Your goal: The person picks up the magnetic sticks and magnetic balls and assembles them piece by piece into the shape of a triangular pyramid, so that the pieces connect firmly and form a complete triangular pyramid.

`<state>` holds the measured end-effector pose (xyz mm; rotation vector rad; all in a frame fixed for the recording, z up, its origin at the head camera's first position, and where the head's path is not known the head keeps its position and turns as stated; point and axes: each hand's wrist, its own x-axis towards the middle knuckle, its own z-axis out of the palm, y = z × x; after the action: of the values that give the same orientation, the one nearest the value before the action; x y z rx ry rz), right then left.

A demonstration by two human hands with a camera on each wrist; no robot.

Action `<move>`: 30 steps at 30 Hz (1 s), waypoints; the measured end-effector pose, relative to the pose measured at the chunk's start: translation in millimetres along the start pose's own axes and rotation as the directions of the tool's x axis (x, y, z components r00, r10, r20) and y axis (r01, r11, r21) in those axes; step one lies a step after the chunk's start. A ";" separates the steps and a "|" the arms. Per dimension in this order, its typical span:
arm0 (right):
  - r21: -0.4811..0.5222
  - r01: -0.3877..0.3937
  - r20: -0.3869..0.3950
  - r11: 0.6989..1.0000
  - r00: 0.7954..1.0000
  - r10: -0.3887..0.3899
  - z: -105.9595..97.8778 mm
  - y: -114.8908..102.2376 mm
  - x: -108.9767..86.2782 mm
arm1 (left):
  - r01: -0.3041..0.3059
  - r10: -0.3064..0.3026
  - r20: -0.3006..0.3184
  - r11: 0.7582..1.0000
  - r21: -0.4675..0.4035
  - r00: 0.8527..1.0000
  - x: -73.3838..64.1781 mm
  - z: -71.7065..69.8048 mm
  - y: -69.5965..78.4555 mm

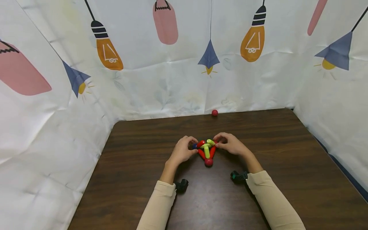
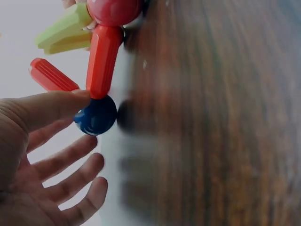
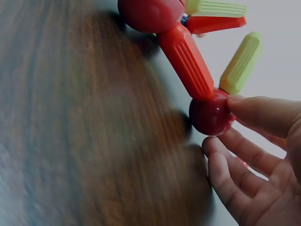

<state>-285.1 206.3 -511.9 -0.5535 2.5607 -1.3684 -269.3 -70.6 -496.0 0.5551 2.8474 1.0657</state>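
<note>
On the table is a triangular build of red rods (image 2: 103, 61), yellow-green rods (image 3: 241, 63) and balls. Its near corner is a red ball (image 1: 208, 162), where two red rods and a yellow-green one meet. My left hand (image 1: 182, 150) pinches the blue ball (image 2: 97, 117) at the left corner, thumb where a red rod joins it. On the opposite side my right hand (image 1: 232, 145) holds another red ball (image 3: 209, 113) between thumb and fingers. From both side balls a rod slants up with a free-looking end; the far part is partly hidden in the wrist views.
A loose red ball (image 1: 214, 112) sits at the back edge of the dark wooden table (image 1: 138, 159), by the patterned cloth (image 1: 184, 83). Cloth also hangs along both sides. Black wrist cameras (image 1: 181, 186) are worn at both sleeves.
</note>
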 end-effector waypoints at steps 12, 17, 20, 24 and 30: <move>0.112 -0.003 -0.054 0.994 0.999 0.009 -18.9 -4.1 -5.6 | 0.029 -0.026 0.048 0.998 -0.061 0.999 0.8 -4.0 -10.9; 0.184 0.011 -0.089 0.983 0.996 0.005 -28.8 -4.7 -3.7 | 0.037 -0.031 0.056 0.994 -0.101 0.998 2.4 -6.6 -14.6; 0.186 0.000 -0.104 0.983 0.994 0.020 -34.5 -4.3 6.1 | 0.048 -0.041 0.057 0.991 -0.127 0.998 2.5 -9.2 -17.6; 0.201 -0.041 -0.095 0.979 0.994 0.061 -44.0 -1.1 26.8 | 0.072 -0.064 0.055 0.985 -0.156 0.996 1.8 -12.8 -22.4; 0.222 -0.155 -0.082 0.963 0.981 0.177 -58.3 6.1 58.4 | 0.088 -0.079 0.058 0.981 -0.174 0.995 1.0 -13.8 -24.7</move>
<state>-359.3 229.9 -483.8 -0.2321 2.4258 -1.6209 -280.3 -96.1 -501.4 0.4387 2.6712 1.2541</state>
